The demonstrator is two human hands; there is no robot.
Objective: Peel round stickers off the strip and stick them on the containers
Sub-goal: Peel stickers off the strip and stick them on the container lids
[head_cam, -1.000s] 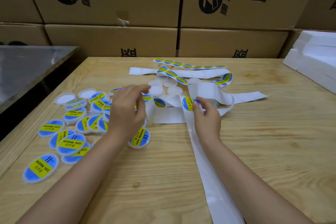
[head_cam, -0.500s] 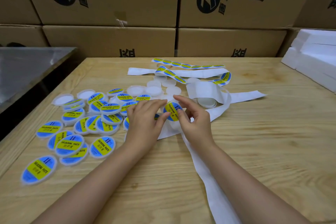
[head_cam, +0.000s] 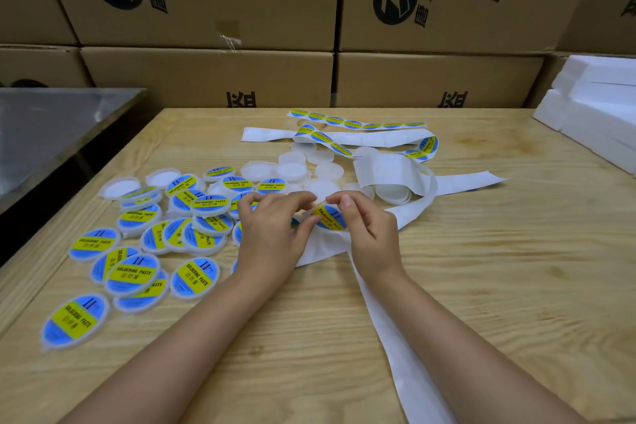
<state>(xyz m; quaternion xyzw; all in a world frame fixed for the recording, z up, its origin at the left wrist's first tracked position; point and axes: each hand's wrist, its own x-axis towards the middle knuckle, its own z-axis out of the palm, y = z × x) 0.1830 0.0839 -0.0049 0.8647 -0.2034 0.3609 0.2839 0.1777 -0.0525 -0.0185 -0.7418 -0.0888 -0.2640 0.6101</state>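
Note:
A round blue and yellow sticker (head_cam: 331,217) stands partly lifted off the white backing strip (head_cam: 389,317) at the table's middle. My left hand (head_cam: 272,234) pinches the sticker's left edge with thumb and fingertips. My right hand (head_cam: 368,234) holds the strip and the sticker's right side, fingers curled. Several labelled round containers (head_cam: 134,274) lie in a heap to the left. Plain white containers (head_cam: 292,170) sit behind my hands. More stickers on the strip (head_cam: 358,124) lie farther back.
Cardboard boxes (head_cam: 206,76) are stacked along the table's far edge. White foam blocks (head_cam: 599,113) rest at the right. A metal table (head_cam: 51,127) stands to the left. The wooden table (head_cam: 516,268) is bare wood at the right.
My left hand came from the labelled containers to the sticker. Both hands now pinch it, and it has lifted off the strip.

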